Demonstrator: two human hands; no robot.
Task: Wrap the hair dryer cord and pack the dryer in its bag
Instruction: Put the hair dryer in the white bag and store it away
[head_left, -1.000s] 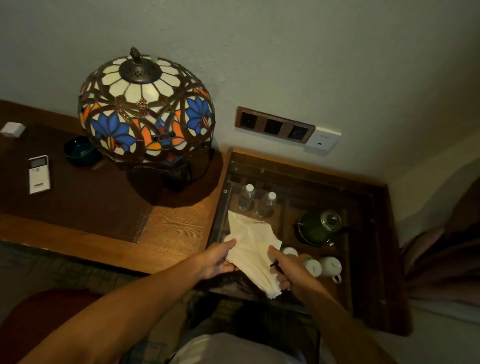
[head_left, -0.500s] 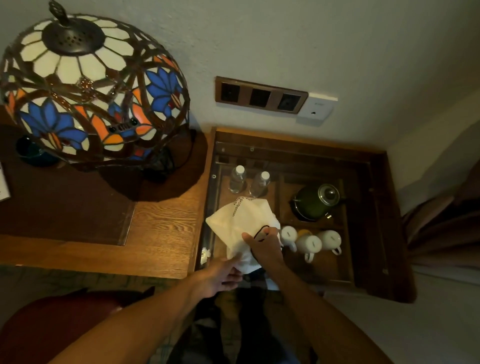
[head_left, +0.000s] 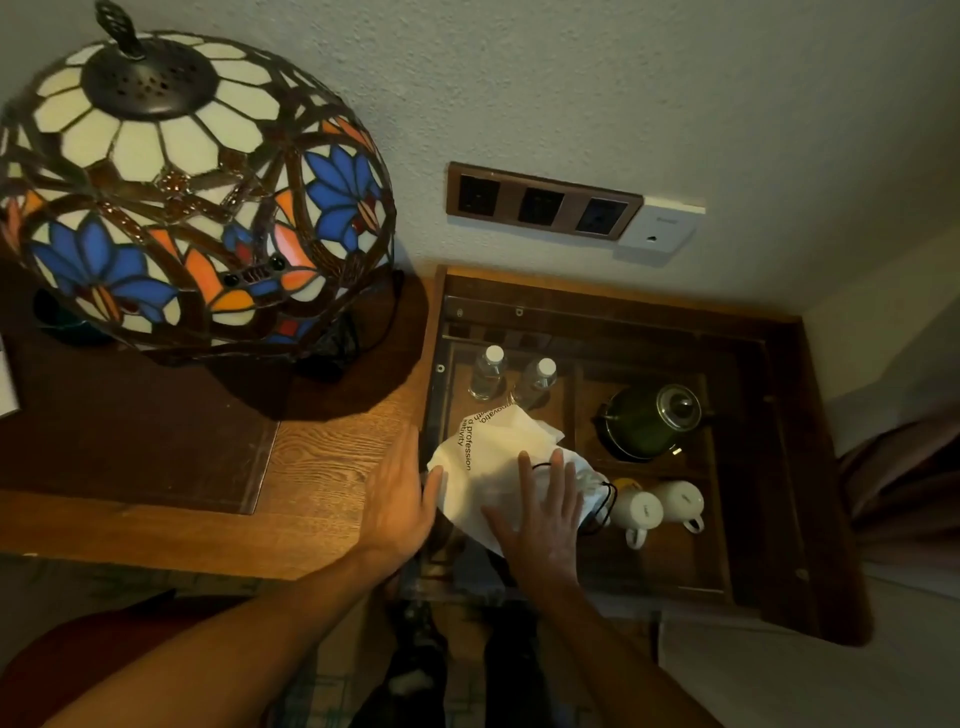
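A white cloth bag (head_left: 493, 462) with black printed lettering and a black drawstring (head_left: 605, 506) lies on the glass top of the recessed cabinet (head_left: 737, 467). The hair dryer itself is hidden; the bag looks filled. My right hand (head_left: 543, 514) lies flat on the bag's near end, fingers spread. My left hand (head_left: 402, 496) hovers flat at the bag's left edge over the wooden desk (head_left: 311, 488), fingers straight and blurred, holding nothing.
A large stained-glass lamp (head_left: 182, 192) stands on the desk at left. Under the glass sit two water bottles (head_left: 511, 371), a green kettle (head_left: 649, 421) and white mugs (head_left: 662, 506). A socket panel (head_left: 543, 205) is on the wall behind.
Both hands held the bag up a second ago; it now lies on the glass top. My right hand has flattened onto it and my left hand has let go and moved left.
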